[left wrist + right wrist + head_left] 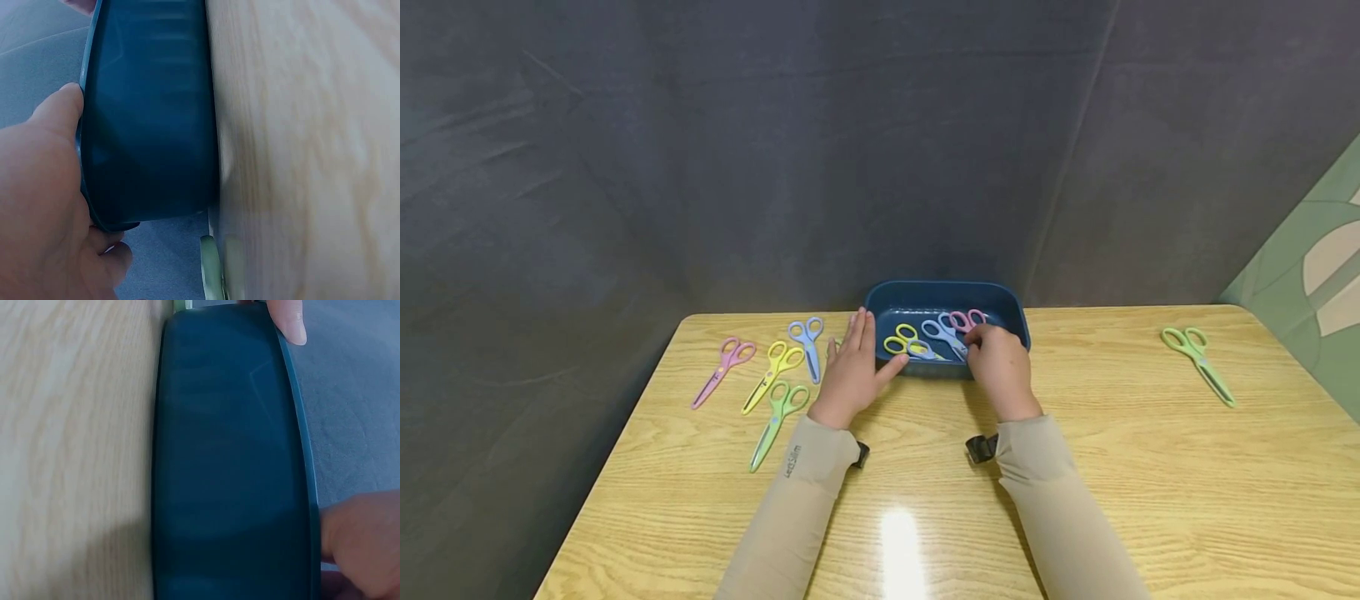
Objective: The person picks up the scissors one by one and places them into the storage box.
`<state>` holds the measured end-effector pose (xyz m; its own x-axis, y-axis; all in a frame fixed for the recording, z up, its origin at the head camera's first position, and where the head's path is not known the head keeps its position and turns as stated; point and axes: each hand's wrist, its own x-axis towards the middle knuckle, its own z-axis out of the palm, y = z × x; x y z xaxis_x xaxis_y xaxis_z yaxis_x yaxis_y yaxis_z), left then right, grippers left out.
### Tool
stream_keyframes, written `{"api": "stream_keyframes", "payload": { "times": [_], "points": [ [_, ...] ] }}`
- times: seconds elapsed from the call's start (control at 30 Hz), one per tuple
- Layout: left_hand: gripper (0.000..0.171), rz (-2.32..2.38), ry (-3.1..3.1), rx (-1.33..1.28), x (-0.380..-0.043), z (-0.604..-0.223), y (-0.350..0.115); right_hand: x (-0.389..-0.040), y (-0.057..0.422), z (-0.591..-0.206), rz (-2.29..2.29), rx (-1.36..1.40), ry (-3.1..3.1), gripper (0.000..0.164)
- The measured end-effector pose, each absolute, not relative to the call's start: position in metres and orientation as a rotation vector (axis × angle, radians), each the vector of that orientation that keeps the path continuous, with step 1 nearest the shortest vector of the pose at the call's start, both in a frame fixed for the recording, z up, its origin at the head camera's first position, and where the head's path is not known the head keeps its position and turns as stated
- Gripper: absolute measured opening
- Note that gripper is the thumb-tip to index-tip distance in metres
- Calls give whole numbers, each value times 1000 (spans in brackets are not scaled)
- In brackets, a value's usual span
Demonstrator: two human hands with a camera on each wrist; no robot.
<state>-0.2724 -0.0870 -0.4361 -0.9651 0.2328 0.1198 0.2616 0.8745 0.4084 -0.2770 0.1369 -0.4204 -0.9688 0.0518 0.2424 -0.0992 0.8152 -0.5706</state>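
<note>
A dark blue plastic bin (943, 292) stands on the table and holds several scissors. Inside are yellow-handled scissors (895, 343), blue scissors (942, 333) and pink-handled scissors (967, 320). My left hand (852, 372) rests against the bin's near left corner, its fingers extended along the side and its thumb on the rim. Over the near rim on the right, my right hand (1002, 372) reaches into the bin with bent fingers, right beside the pink handles. Its fingertips are hidden, so whether it pinches any scissors cannot be told. In the right wrist view the bin wall (225, 444) blocks the contents.
Left of the bin lie pink scissors (724, 369), yellow scissors (772, 375), blue scissors (808, 343) and green scissors (777, 423). Another green piece sits partly behind my left hand. Green scissors (1199, 364) lie far right. A dark cloth (850, 167) hangs behind the table (1150, 483).
</note>
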Motion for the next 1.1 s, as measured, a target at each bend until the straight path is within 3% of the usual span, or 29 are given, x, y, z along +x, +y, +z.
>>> {"api": "stream_keyframes", "payload": {
  "times": [1.1],
  "points": [
    [94, -655, -2986, -367, -269, -433, -85, -279, 168, -409, 1110, 156, -2604, 21]
  ]
}}
